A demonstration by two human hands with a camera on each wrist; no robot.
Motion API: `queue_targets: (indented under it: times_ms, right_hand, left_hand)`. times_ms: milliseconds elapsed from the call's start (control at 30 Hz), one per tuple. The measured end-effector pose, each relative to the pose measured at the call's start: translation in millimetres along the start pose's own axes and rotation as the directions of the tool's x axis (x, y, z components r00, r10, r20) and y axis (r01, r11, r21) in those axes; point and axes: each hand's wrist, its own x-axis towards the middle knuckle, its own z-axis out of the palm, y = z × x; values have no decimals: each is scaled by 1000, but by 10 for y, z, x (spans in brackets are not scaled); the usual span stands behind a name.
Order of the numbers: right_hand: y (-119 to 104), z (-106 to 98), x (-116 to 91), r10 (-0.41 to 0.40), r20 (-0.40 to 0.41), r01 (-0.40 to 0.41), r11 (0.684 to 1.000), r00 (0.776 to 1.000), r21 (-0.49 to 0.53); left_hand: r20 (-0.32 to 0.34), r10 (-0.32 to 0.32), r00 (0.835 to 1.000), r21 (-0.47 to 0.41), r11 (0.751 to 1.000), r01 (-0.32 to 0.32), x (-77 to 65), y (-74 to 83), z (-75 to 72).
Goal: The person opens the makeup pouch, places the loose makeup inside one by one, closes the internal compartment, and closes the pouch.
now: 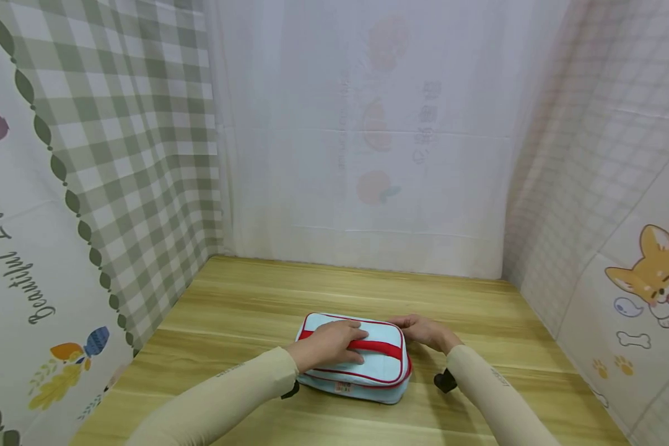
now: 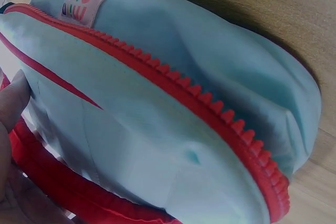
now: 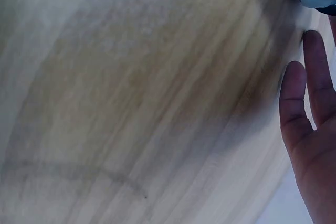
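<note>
A light blue zip pouch (image 1: 368, 367) with red piping and a red handle strap (image 1: 380, 348) lies flat on the table. My left hand (image 1: 327, 344) rests on its lid across the strap, fingers spread to the right. Close up in the left wrist view, red zipper teeth (image 2: 210, 103) line the lid's edge, and a small label (image 2: 84, 3) shows on the side. At the pouch's back right corner is my right hand (image 1: 428, 331), its fingertips partly hidden there. Two of its fingers (image 3: 319, 72) extend straight in the right wrist view; I cannot tell whether the others pinch the zipper.
The wood-grain table (image 1: 256, 291) extends around the pouch. Cloth hangs on three sides: a green checked curtain (image 1: 128, 124) at left, a white one (image 1: 312, 155) at the back and a pale one with a cartoon dog (image 1: 658, 272) at right.
</note>
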Motion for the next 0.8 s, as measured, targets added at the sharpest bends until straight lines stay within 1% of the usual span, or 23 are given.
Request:
queue_targets:
  times_ms: [200,367,433,500,667,800]
  right_hand:
    - [27,-13,3,19,35,-19,1000,999,5]
    - [16,-9,-8,23,35,-21,999,999,-39]
    - [7,0,-18,24,15,-23,997,1000,-72]
    - [5,9,-29,21,-22,-24,994,1000,-111]
    - [11,5,-74,-31,-143,-1,976,989,-219]
    - [-1,-20,-131,-74,-186,21,963,980,-269]
  left_hand:
    - [13,-17,1000,-16,1000,17,-4,29,-32]
    - [19,-20,1000,-20,1000,20,-6,29,-30]
    - [20,-20,1000,-23,1000,20,-6,25,-28]
    - [18,-19,1000,-25,999,20,-8,23,-30]
    - [10,-16,1000,-25,1000,16,-19,19,-29]
    - [-1,-16,1000,-21,1000,16,-13,20,-15]
